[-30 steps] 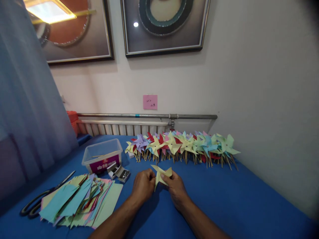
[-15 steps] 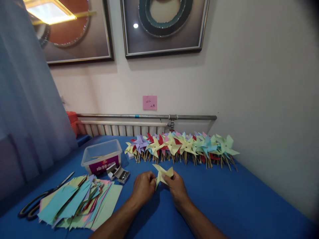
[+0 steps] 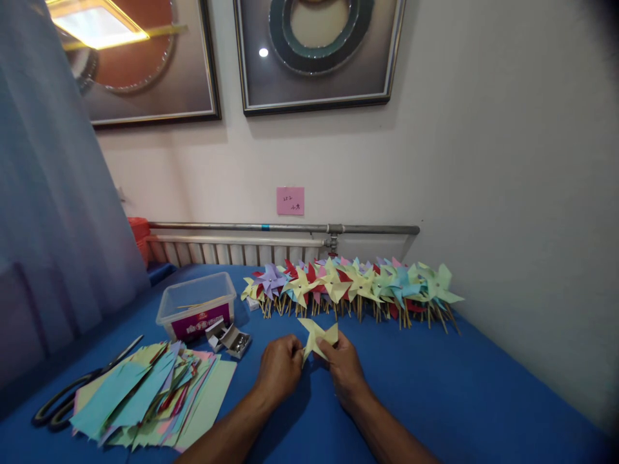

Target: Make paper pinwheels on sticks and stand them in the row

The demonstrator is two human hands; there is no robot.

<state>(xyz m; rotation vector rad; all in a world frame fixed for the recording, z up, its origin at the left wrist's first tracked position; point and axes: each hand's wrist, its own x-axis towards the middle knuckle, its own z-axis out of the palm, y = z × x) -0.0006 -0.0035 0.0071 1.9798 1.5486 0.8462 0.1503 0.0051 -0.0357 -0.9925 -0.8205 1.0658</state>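
Observation:
A pale yellow paper pinwheel [image 3: 315, 336] with folded blades is held low over the blue table. My right hand [image 3: 346, 368] pinches it from the right, thumb across its face and fingers behind. Beside its left blade my left hand [image 3: 280, 366] has its fingers curled and pressed together, touching or very near the paper. What those fingers hold is too small and hidden to make out. No stick shows on this pinwheel.
Rows of finished pinwheels [image 3: 360, 287] on sticks stand at the back. Left are a clear plastic tub [image 3: 196, 316] with thin sticks, small boxes of metal pins [image 3: 236, 341], a stack of coloured paper [image 3: 145, 393] and black-handled scissors [image 3: 82, 386] on the blue table [image 3: 459, 399].
The pinwheel has tilted slightly, its face now showing a bit more. Both hands keep nearly the same place and hold.

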